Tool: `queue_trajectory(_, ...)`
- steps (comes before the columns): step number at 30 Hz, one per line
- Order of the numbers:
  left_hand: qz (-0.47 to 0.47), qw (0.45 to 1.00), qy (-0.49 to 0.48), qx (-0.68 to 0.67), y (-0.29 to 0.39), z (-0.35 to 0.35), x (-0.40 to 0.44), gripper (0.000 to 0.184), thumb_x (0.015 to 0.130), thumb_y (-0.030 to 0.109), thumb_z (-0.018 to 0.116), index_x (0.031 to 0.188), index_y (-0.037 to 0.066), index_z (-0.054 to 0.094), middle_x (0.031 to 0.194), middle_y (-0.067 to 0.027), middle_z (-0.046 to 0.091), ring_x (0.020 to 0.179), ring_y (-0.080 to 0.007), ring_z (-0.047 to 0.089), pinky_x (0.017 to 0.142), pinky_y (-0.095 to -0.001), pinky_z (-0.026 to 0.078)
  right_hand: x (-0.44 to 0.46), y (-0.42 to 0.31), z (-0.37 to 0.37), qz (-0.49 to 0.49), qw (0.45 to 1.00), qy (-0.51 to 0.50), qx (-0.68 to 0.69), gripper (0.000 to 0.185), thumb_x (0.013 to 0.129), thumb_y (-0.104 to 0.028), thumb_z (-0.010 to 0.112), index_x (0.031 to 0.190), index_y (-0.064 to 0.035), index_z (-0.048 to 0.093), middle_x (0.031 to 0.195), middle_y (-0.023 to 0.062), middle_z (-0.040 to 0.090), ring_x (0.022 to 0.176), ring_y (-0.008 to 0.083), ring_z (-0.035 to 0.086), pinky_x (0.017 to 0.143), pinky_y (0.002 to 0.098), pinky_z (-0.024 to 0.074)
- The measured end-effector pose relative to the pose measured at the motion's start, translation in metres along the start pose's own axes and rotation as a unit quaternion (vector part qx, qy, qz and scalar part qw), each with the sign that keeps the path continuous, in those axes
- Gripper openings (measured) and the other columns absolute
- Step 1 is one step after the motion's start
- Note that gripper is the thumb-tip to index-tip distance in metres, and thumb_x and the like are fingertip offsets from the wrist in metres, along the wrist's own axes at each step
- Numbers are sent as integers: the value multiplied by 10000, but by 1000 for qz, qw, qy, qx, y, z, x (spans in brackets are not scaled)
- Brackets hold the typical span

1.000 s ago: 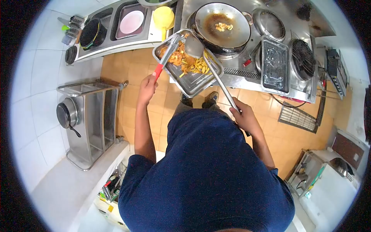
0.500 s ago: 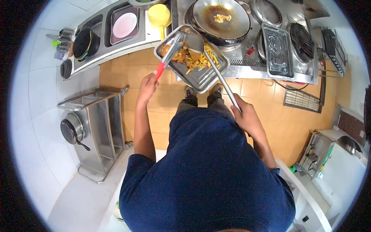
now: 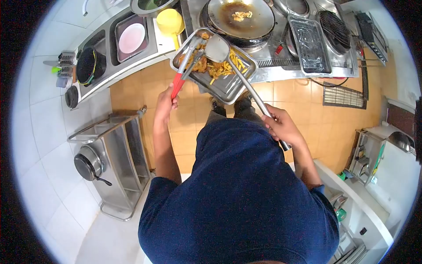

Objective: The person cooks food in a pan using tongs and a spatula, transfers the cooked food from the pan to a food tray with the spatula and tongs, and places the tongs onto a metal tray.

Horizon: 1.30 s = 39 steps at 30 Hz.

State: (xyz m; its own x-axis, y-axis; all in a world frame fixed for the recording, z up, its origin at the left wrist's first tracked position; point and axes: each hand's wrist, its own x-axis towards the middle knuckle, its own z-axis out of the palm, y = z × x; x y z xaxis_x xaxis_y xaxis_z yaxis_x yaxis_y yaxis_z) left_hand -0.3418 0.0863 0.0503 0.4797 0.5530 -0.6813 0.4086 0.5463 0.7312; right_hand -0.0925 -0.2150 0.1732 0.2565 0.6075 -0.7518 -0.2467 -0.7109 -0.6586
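My left hand (image 3: 166,104) is closed around the red handle of a pair of tongs (image 3: 177,83). The metal jaws of the tongs stand a little apart over browned food pieces (image 3: 200,65) in a metal tray (image 3: 227,93). Wrapped round a long steel handle, my right hand (image 3: 283,125) holds a wok spatula (image 3: 259,102). Its broad blade lies over the food, close to the tong tips. Yellow fries (image 3: 232,66) lie at the right side of the tray. What is under the blade is hidden.
Behind the tray a wok (image 3: 241,28) on the stove holds dark oil and a few bits. Right of it sits a second metal tray (image 3: 309,53). A yellow ladle (image 3: 170,23) and a pink plate (image 3: 132,37) are at left. A steel cart (image 3: 116,154) stands left.
The spatula blade has moved left over the food towards the tongs, and its handle has drawn back towards my body. The tongs' jaws show farther apart. The whole view has shifted slightly.
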Motion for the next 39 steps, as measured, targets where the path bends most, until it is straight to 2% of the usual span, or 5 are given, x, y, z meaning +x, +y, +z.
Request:
queue_trajectory(11,177,983,-44,-14,39,58,-8,386,1039,404,487,1106,35,580,673,6,514,547,-77,450,511,-227,355,-19,-5,-25,-100,987,119,30,398,993,-152,589,1373,-45,534,673,-40,475,498,44,436,424,229,354)
queue_trajectory(15,165,976,-135,-49,40,131,14,325,1030,357,535,1136,50,545,759,-13,608,577,-74,488,538,-234,399,12,-5,-35,-182,938,268,-119,253,988,-176,591,1112,43,616,684,84,566,617,156,542,583,306,425)
queue_trajectory(19,252,957,-46,137,38,193,28,322,1021,326,530,1132,24,539,803,-136,671,619,-257,610,579,-387,475,37,1,-66,-259,858,369,-246,356,911,-108,600,1233,41,605,975,272,660,840,372,666,716,423,520)
queue_trajectory(22,335,881,86,324,50,223,27,291,1002,255,514,1119,-11,526,841,-284,655,788,-500,623,688,-574,480,55,9,-109,-240,826,388,-333,426,870,-83,618,1293,-28,610,920,214,645,798,357,647,677,424,510)
queue_trajectory(39,197,821,313,434,76,342,59,384,1010,313,511,1087,-61,555,801,-308,653,739,-478,653,642,-551,509,113,-9,-325,-334,828,267,-363,463,849,-79,663,1309,-98,615,981,203,663,873,390,660,741,449,534)
